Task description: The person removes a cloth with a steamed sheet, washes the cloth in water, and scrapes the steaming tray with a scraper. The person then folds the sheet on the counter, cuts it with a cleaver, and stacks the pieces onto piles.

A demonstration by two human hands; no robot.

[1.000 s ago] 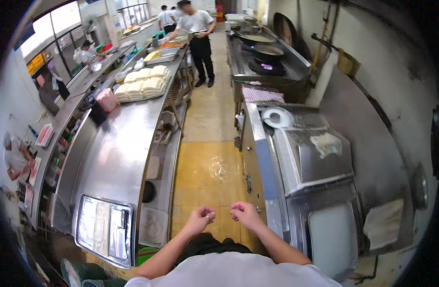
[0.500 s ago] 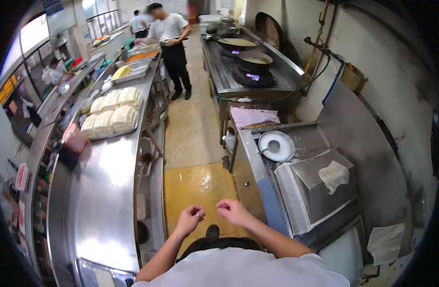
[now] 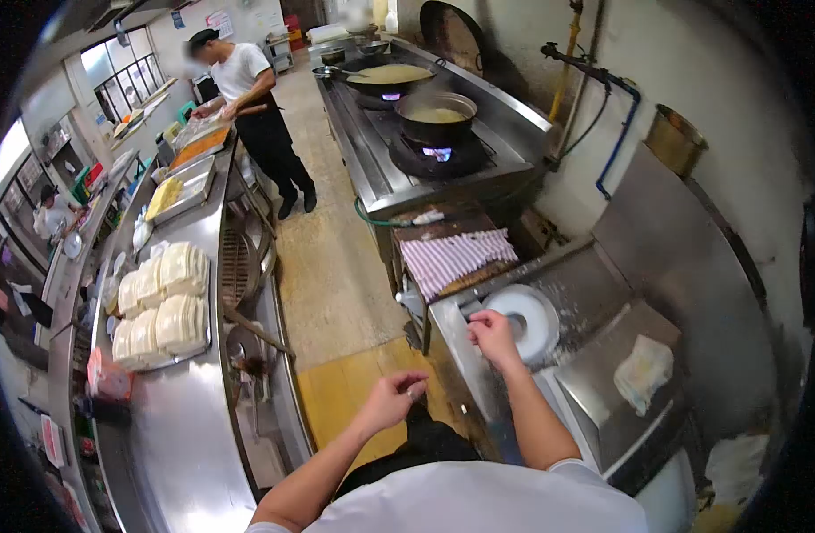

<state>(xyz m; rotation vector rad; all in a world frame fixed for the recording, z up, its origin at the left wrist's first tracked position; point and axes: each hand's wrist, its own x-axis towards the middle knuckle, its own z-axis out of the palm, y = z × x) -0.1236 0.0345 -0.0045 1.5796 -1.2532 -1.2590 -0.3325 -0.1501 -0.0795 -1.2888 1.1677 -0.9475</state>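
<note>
Over the yellow floor, my left hand (image 3: 393,400) hangs with its fingers loosely curled and parted, nothing in it. My right hand (image 3: 492,338) is at the left edge of a white round dish (image 3: 539,324) on the right counter, its fingers bent together near the dish's ladle; whether it grips the handle is too small to tell. Behind the dish lies a pink striped cloth (image 3: 456,258). A steel cover (image 3: 603,382) with a pale cloth (image 3: 644,373) on it stands to the right of my right hand.
On the left steel counter (image 3: 185,422) are stacks of white sheets (image 3: 163,306) and trays (image 3: 183,188). A person (image 3: 247,98) stands beside it. Ahead right, a pot (image 3: 436,118) and a wok (image 3: 389,78) sit over lit burners. The aisle (image 3: 323,284) runs between.
The view has moved forward along the aisle and turned, bringing the stove and white dish closer. My right hand has moved right and up to the dish; my left hand has shifted slightly right.
</note>
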